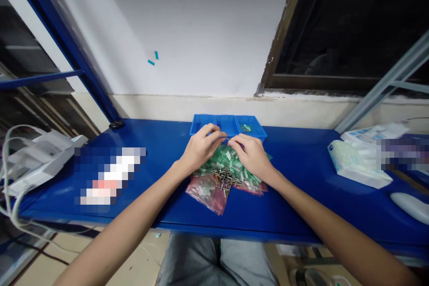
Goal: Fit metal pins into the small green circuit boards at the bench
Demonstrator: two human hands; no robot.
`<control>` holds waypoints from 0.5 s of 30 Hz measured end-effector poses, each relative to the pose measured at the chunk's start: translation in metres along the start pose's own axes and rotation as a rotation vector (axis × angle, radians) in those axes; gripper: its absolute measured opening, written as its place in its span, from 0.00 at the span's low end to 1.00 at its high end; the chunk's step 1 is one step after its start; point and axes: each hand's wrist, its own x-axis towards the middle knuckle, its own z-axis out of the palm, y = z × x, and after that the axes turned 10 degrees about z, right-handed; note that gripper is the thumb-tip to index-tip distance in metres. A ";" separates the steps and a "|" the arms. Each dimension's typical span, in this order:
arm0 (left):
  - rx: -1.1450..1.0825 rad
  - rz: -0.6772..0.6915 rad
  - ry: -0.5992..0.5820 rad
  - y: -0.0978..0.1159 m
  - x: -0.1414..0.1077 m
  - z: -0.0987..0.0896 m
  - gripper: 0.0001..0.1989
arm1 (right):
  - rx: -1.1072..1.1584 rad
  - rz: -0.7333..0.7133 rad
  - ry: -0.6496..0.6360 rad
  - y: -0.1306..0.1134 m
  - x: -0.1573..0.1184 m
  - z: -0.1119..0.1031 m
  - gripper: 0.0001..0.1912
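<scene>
Above a pile of small bags and metal pieces, my left hand (203, 146) and my right hand (252, 153) meet almost fingertip to fingertip. Both are closed in a pinch. A thin, small thing (228, 139) shows between the fingertips; its kind is too small to tell. Beneath them lie green-tinted clear plastic bags (224, 157) with small pieces inside. In front of these is a heap of loose screw-like metal pieces (222, 176). Pink-tinted plastic bags (208, 194) lie at the near side of the heap.
Three joined blue bins (226, 121) stand behind my hands; the right one holds a green bag (246, 128). On the blue table (301, 178), a tissue pack (357, 165) and a white rounded object (410, 208) sit right. White cables (13, 187) and a power strip (50, 161) lie left.
</scene>
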 end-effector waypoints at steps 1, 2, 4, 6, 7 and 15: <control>0.027 0.022 -0.018 0.000 -0.001 -0.001 0.09 | -0.015 -0.018 -0.004 0.000 -0.003 0.000 0.12; 0.047 0.037 -0.036 0.001 -0.002 -0.002 0.09 | -0.026 -0.032 -0.003 0.001 -0.005 0.000 0.12; 0.082 0.053 -0.062 0.002 -0.002 -0.002 0.09 | -0.038 -0.041 0.023 0.002 -0.007 -0.003 0.11; 0.116 0.061 -0.080 0.004 -0.001 -0.001 0.09 | -0.054 -0.043 0.060 0.004 -0.007 -0.006 0.08; 0.131 0.062 -0.092 0.005 -0.001 0.000 0.09 | -0.061 -0.050 0.068 0.005 -0.007 -0.008 0.07; 0.150 0.062 -0.075 0.009 -0.002 0.003 0.10 | -0.070 -0.048 0.017 0.008 -0.005 -0.007 0.09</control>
